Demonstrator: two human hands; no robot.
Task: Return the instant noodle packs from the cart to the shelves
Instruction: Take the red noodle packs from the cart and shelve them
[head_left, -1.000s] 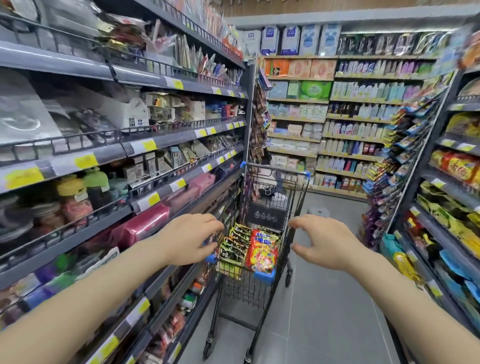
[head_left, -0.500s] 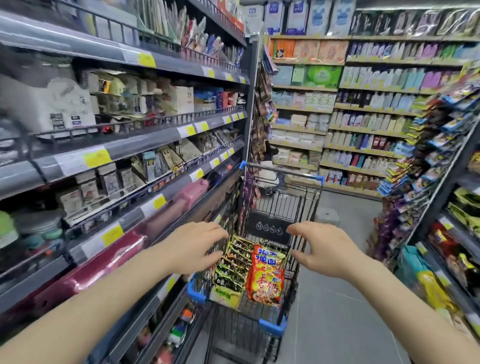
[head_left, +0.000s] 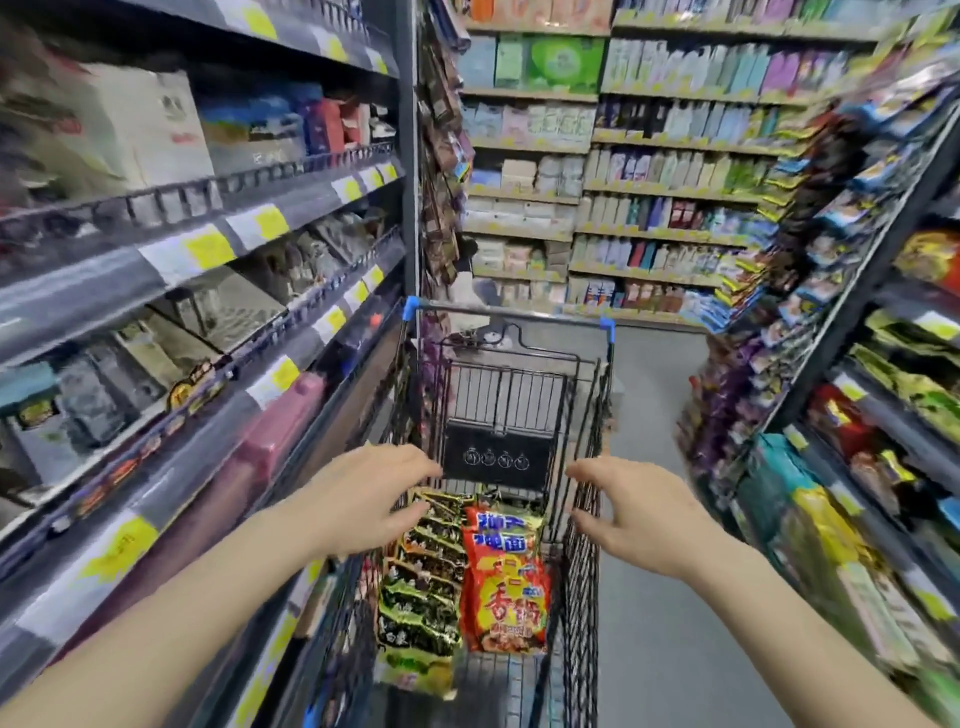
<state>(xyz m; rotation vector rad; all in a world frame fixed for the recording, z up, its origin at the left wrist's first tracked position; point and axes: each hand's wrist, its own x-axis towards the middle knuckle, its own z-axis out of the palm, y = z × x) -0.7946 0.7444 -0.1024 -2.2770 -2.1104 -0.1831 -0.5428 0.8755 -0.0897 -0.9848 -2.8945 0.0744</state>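
**Reaching into the cart for the first packs**

While both hands are hovering over the basket of the cart (head_left: 597, 415), no pack is being held yet, so I am reading this as the reaching step, with the picking and shelving all ahead. The left hand (head_left: 363, 499) is hanging at about ten o'clock from the packs, fingers loosely spread and slightly bent, gripping nothing; its fingertips are lying over the cart's left wall, though whether they are touching the wire is not something I can tell. The right hand (head_left: 639, 512) is sitting at about two o'clock from the packs, fingers likewise relaxed and parted, holding nothing, just beside the cart's right wall.

The instant noodle packs are lying in the basket below and between the hands: a stack of green-and-black packs (head_left: 421, 587) on the left, overlapping like tiles, and a red-and-orange multipack (head_left: 506, 582) touching them on the right.

The shelving on the left (head_left: 208, 249), at nine o'clock, is carrying boxed and jarred goods. The shelves on the right (head_left: 893, 405), at three o'clock, are showing bright bagged goods that may be noodles, though blur is making that uncertain.

The next move is probably calling for lowering a hand into the basket, closing the fingers round one pack's edge, and lifting it clear of the wire sides. The glossy wrappers are likely to be slippery, so a firm pinch will be needed.
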